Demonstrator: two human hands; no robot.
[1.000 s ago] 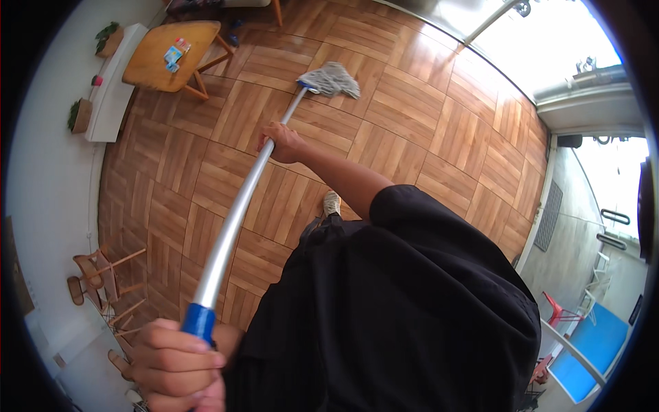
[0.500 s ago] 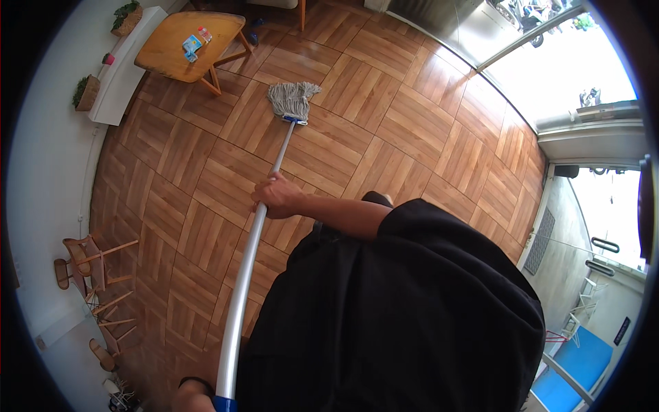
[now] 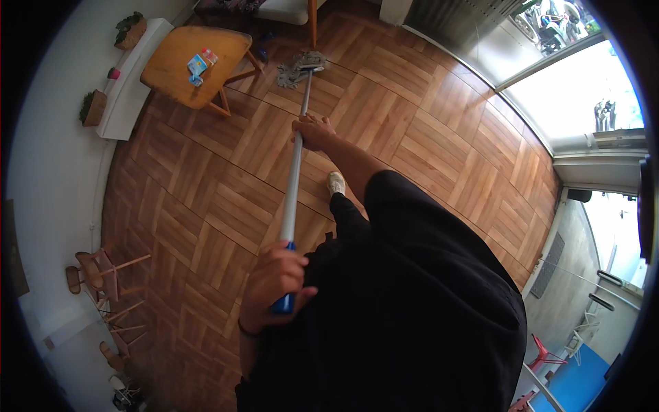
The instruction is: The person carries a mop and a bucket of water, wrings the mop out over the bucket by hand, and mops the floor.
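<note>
A string mop with a silver pole (image 3: 292,189) slants away from me across the floor. Its grey string head (image 3: 294,73) lies on the tiles at the far end, near the table legs. Wrapped around the pole's upper end, at the blue grip (image 3: 283,302), is my left hand (image 3: 273,283), a dark band on its wrist. Farther along, my right hand (image 3: 314,132) closes around the thin part of the pole, with the arm stretched forward.
A wooden table (image 3: 171,62) with a blue packet (image 3: 197,65) stands at the far left by a white shelf (image 3: 130,89) with potted plants. Wooden chairs (image 3: 110,271) line the left wall. A bench leg (image 3: 312,27) rises behind the mop head; glass doors (image 3: 570,89) are at right.
Both hands have pushed the mop forward; its head slid away and slightly right, toward the bench. My left hand has come up into view with the blue grip. A shoe now shows.
</note>
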